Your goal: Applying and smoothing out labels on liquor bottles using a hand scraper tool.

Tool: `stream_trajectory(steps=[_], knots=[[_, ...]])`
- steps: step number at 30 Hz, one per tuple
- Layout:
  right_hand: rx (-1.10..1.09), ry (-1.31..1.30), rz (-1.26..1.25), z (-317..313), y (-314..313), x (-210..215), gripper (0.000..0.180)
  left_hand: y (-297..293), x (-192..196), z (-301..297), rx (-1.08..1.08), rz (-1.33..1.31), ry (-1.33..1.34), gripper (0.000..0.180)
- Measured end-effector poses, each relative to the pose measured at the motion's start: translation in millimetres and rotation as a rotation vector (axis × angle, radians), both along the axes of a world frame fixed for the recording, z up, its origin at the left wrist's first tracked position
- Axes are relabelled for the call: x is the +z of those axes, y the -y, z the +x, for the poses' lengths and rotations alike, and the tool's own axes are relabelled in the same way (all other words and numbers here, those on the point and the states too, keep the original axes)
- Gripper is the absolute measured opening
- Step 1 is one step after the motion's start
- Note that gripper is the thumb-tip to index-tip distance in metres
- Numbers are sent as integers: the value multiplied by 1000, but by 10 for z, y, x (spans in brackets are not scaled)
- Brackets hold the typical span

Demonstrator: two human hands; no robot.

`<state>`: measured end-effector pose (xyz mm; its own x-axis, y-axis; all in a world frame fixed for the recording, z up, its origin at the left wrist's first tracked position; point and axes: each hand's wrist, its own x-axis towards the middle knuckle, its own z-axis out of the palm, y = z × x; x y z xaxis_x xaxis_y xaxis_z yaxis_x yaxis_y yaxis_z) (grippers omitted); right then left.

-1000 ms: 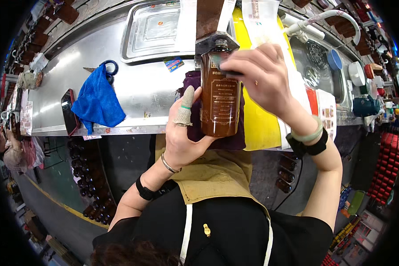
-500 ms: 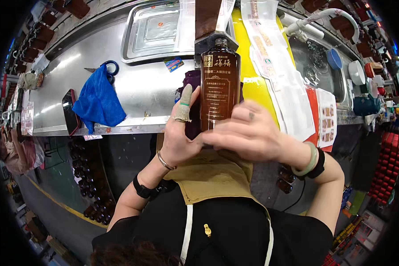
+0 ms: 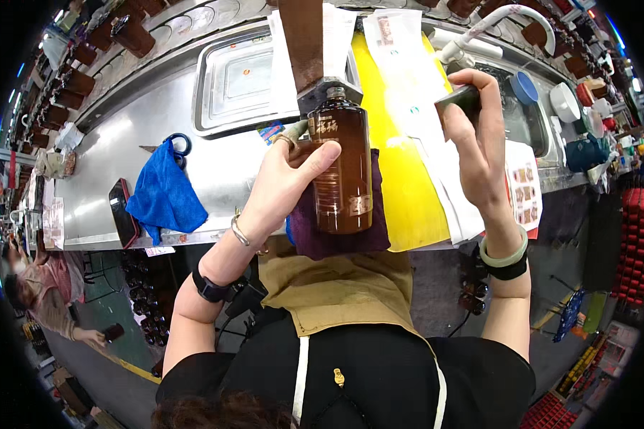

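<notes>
A brown glass bottle [image 3: 345, 179] with pale printing stands or leans at the counter's front edge, its neck away from me. My left hand [image 3: 283, 175] is closed around its left side, thumb across the front. Under it lies a dark purple cloth [image 3: 336, 247]. Off to the right, my right hand [image 3: 481, 143] pinches a small, dark, flat block [image 3: 459, 107] between thumb and fingers; its exact kind I cannot make out. That hand is raised over the white decal sheets [image 3: 436, 164], which lie on a yellow sheet [image 3: 408, 211].
A metal tray [image 3: 218, 129] sits behind, near a brown post [image 3: 302, 43]. Leftward lie a blue cloth [image 3: 166, 193], scissors [image 3: 175, 143] and a phone [image 3: 124, 214]. A sink with a white tap [image 3: 504, 18] and bowls [image 3: 524, 87] is at right. Another person [image 3: 50, 293] works far left.
My right hand has left the bottle and moved right and up, now with a dark block in it. My left hand has closed on the bottle, which has turned about its length.
</notes>
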<state>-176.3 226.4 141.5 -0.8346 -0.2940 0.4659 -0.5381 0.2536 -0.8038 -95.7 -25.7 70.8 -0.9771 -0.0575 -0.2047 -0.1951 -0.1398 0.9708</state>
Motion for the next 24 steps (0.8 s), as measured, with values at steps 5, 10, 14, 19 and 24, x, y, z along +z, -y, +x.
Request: stream_trajectory(steps=[5, 10, 14, 19, 24], knots=[[55, -32, -63, -158, 131, 9, 34, -117, -38, -120, -106, 339, 173, 52], [303, 87, 187, -264, 304, 60, 21, -41, 188, 352, -276, 562, 163, 66], [449, 125, 245, -100, 282, 221, 25, -62, 323, 479, -343, 495, 138, 77], [485, 21, 399, 294, -369, 551, 30, -357, 639, 361, -486, 181, 26, 89], [348, 61, 342, 1026, -1048, 704, 21, -931, 736, 399, -764, -30, -367, 135]])
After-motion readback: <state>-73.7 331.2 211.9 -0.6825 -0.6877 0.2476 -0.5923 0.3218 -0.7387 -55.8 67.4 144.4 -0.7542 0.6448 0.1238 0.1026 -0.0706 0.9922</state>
